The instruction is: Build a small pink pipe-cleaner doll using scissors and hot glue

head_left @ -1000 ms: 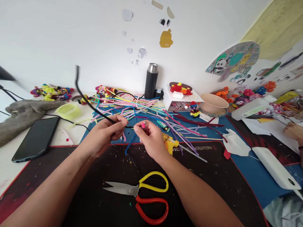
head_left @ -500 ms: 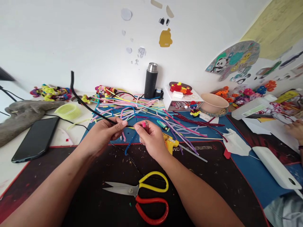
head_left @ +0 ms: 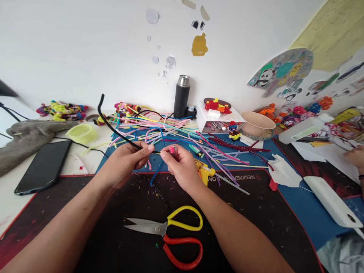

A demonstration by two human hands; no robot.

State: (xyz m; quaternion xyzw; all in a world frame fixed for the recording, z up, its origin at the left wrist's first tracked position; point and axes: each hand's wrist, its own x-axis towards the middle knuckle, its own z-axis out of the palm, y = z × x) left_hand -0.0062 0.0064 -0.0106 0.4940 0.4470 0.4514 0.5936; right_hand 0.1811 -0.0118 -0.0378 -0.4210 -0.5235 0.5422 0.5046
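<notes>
Far left of the frame there's a phone [head_left: 42, 167] lying face up on the white table, screen dark, nothing readable on it.

Moving in, the left hand [head_left: 125, 161] pinches a black pipe cleaner [head_left: 113, 129] between thumb and fingertips near its inner end. The rest of it sweeps up and left, with the free tip curling above the pile of stems [head_left: 170, 131] at centre.

My guess on handling: it's feather-light, a wire core under fuzz, so it bends easily and keeps whatever bend you give it. The fuzz grips well, no slipping. Best held close to the spot you're working, like here, since the long free end flops and whips about.

The right hand [head_left: 182, 167] is closed around a small pink-topped piece [head_left: 172, 150], touching the stem's end. I can't tell what that piece is.

Below the hands, scissors [head_left: 170, 233] with one yellow and one red loop lie on the dark mat [head_left: 85, 235]. Right of the right hand, white lettering on the mat shows upside down, roughly "NEUMEN", the rest hidden. A white box [head_left: 330, 201] sits lower right, and another person's hand [head_left: 355, 157] is at the right edge.
</notes>
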